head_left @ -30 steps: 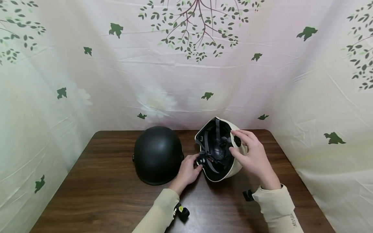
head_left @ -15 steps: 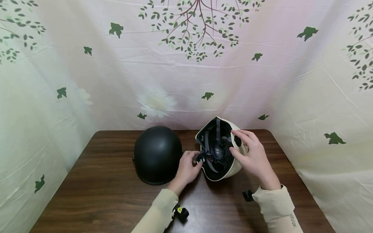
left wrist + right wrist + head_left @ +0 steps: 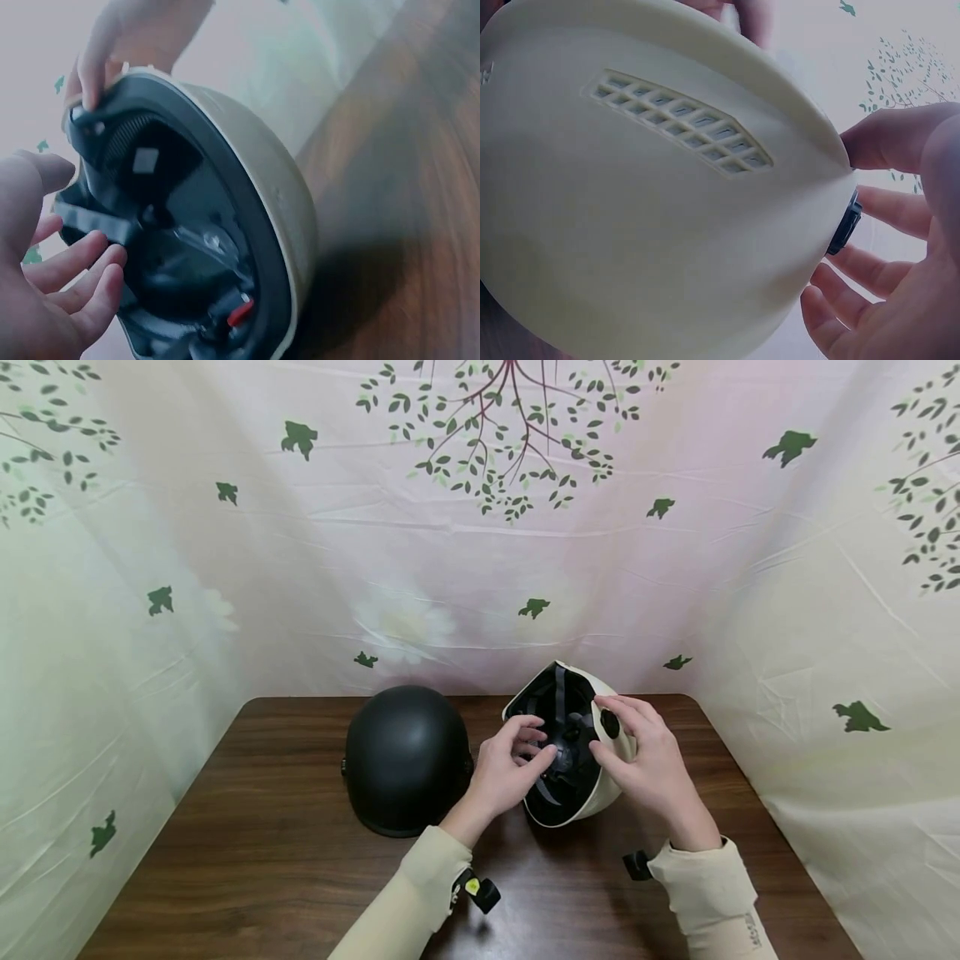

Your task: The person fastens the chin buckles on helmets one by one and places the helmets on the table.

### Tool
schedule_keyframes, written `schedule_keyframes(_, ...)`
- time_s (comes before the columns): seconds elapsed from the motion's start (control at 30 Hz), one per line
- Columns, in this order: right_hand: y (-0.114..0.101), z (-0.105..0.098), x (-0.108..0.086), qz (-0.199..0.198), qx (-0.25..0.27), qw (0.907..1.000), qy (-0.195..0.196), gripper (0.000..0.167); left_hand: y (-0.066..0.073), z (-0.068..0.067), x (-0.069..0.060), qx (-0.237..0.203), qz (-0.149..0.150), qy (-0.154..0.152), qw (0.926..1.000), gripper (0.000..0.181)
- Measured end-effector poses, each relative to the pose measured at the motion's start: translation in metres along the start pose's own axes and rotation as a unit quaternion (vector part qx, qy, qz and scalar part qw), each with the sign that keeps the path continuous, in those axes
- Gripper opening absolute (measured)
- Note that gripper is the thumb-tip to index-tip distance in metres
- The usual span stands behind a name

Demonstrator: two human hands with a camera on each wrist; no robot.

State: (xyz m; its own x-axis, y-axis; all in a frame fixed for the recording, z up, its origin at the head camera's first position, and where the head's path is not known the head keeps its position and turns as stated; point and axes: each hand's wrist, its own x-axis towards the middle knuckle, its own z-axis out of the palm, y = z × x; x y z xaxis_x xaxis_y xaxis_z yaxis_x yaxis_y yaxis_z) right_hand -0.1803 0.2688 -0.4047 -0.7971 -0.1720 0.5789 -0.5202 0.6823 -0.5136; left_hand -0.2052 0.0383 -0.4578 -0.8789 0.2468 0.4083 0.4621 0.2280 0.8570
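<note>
A cream helmet lies tipped over on the table, its dark padded opening facing left and towards me. My right hand grips its right rim, thumb at the edge and fingers around the shell beside a black round fitting. Raised before the opening is my left hand, fingers loosely bent and holding nothing. In the left wrist view those fingers hover near a grey strap; contact cannot be told. A small red piece shows inside. The right wrist view has the shell's vent grille.
A black helmet stands dome up to the left, close to my left forearm. Beneath everything is a brown wooden table. Printed cloth hangs behind and along both sides.
My left hand has left the dark fitting at the helmet's left rim and moved up and right, in front of the opening. The right hand and the cream helmet stay almost still.
</note>
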Motion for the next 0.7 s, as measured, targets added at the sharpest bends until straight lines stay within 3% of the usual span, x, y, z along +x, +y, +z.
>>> schedule_keyframes(0.33, 0.000, -0.001, 0.000, 0.001, 0.009, 1.0000, 0.003, 0.051, 0.029, 0.009, 0.017, -0.030, 0.044, -0.026, 0.9982, 0.049)
schedule_keyframes(0.7, -0.002, -0.003, -0.001, -0.009, 0.024, 0.9996, 0.011, 0.048, 0.039, 0.019, 0.025, -0.018, 0.062, -0.053, 0.9965, 0.051)
